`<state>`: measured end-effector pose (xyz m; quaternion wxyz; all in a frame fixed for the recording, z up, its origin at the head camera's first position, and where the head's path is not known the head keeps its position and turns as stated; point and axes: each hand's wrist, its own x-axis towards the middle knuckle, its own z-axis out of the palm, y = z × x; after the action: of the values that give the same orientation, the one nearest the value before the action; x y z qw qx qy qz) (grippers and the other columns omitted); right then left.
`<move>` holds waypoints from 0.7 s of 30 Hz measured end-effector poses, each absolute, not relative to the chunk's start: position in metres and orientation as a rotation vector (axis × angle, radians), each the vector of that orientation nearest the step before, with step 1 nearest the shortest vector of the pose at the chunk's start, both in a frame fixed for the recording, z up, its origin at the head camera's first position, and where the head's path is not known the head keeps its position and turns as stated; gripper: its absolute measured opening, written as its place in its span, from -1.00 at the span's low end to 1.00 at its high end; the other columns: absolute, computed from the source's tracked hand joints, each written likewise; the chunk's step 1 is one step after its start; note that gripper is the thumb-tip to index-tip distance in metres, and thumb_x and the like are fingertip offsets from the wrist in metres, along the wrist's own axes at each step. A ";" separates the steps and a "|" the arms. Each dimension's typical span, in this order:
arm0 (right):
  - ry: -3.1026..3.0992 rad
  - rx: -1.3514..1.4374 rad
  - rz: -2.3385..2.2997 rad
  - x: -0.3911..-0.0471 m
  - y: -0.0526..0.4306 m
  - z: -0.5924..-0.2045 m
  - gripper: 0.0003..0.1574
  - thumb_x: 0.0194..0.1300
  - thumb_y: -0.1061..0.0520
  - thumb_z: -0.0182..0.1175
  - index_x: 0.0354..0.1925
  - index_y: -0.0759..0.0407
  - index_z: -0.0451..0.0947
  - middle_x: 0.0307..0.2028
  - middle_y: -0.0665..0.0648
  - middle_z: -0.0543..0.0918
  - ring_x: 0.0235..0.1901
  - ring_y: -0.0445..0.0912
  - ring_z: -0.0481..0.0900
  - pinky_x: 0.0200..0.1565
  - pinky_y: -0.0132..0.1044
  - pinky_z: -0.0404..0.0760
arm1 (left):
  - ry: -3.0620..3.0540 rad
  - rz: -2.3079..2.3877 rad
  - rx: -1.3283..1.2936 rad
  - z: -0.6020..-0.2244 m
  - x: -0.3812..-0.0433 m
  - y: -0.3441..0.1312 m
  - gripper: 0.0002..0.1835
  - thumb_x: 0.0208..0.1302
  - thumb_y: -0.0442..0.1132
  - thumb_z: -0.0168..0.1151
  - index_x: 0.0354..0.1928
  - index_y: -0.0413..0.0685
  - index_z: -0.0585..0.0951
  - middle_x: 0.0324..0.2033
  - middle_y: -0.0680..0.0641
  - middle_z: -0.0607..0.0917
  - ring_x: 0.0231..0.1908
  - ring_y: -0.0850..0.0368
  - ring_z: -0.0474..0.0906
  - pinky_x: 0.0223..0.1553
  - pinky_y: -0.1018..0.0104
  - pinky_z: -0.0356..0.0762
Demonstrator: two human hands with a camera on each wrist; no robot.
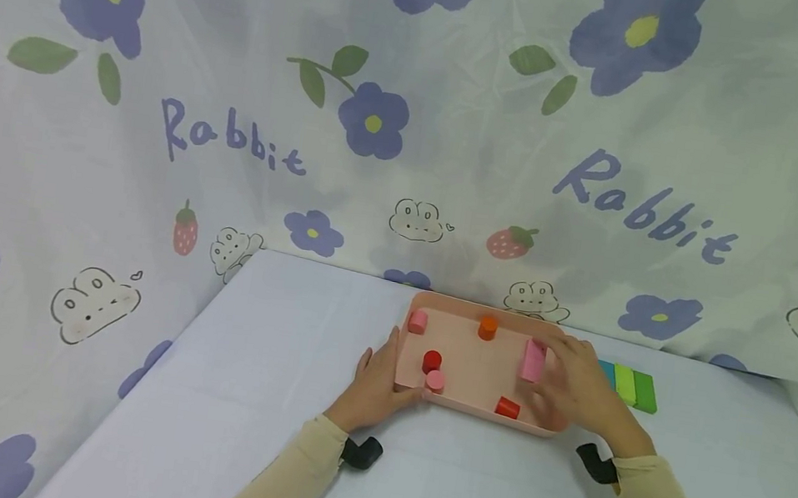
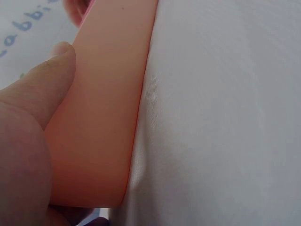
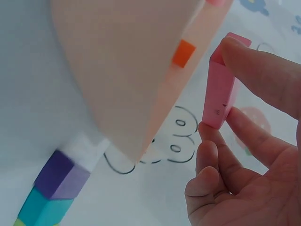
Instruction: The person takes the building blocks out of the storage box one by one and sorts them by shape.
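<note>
A shallow light-pink tray (image 1: 475, 358) lies on the white table. My left hand (image 1: 375, 386) grips its near-left corner, and the left wrist view shows the thumb against the outer wall (image 2: 101, 108). Above the right part of the tray, my right hand (image 1: 581, 382) pinches a pink rectangular block (image 3: 218, 92) between thumb and fingertips. Inside the tray are a pink cylinder (image 1: 418, 321) at far left, an orange cylinder (image 1: 487, 328) at the back, a red cylinder (image 1: 432, 361) beside another pink cylinder (image 1: 434, 382), and a red cylinder (image 1: 508, 407) lying by the near wall.
Right of the tray is a row of coloured blocks, partly behind my right hand, with a yellow-green block (image 1: 625, 385) and a green block (image 1: 644, 392). The right wrist view also shows a purple block (image 3: 61, 174) and a teal block (image 3: 44, 207). A patterned cloth (image 1: 448, 163) hangs behind the table.
</note>
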<state>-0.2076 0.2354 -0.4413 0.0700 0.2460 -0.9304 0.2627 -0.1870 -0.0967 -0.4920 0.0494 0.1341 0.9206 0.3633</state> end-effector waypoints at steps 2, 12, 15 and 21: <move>-2.800 0.720 0.770 -0.205 0.241 -0.442 -0.14 0.16 0.12 0.48 0.39 0.05 0.38 0.27 0.24 0.49 0.15 0.19 0.40 0.11 0.21 0.45 | 2.806 1.105 0.410 -0.493 -0.187 -0.097 0.26 0.20 0.24 0.37 0.57 -0.30 -0.20 0.55 -0.22 0.09 0.53 -0.12 0.01 0.47 -0.26 -0.34; -2.844 0.609 0.748 -0.200 0.269 -0.444 -0.20 0.17 0.16 0.46 0.30 0.37 0.40 0.23 0.44 0.44 0.18 0.37 0.32 0.15 0.35 0.41 | 2.805 1.110 0.406 -0.491 -0.186 -0.096 0.25 0.20 0.22 0.37 0.57 -0.29 -0.20 0.55 -0.21 0.10 0.53 -0.13 0.01 0.46 -0.28 -0.33; -2.840 0.605 0.742 -0.198 0.277 -0.445 -0.18 0.14 0.18 0.48 0.29 0.37 0.39 0.22 0.46 0.43 0.20 0.41 0.31 0.14 0.38 0.39 | 2.800 1.120 0.404 -0.492 -0.187 -0.096 0.26 0.20 0.23 0.37 0.57 -0.30 -0.20 0.55 -0.22 0.10 0.53 -0.13 0.01 0.46 -0.29 -0.34; -2.870 0.566 0.743 -0.194 0.290 -0.442 -0.18 0.15 0.23 0.45 0.32 0.36 0.36 0.23 0.47 0.41 0.20 0.42 0.29 0.12 0.43 0.36 | 2.803 1.120 0.403 -0.494 -0.187 -0.096 0.26 0.20 0.22 0.38 0.58 -0.29 -0.20 0.54 -0.22 0.10 0.52 -0.13 0.02 0.46 -0.30 -0.34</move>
<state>-0.1936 0.2900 -0.4420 0.0617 0.1872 -0.9491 0.2456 -0.1870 -0.0955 -0.4935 0.0483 0.1321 0.9193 0.3675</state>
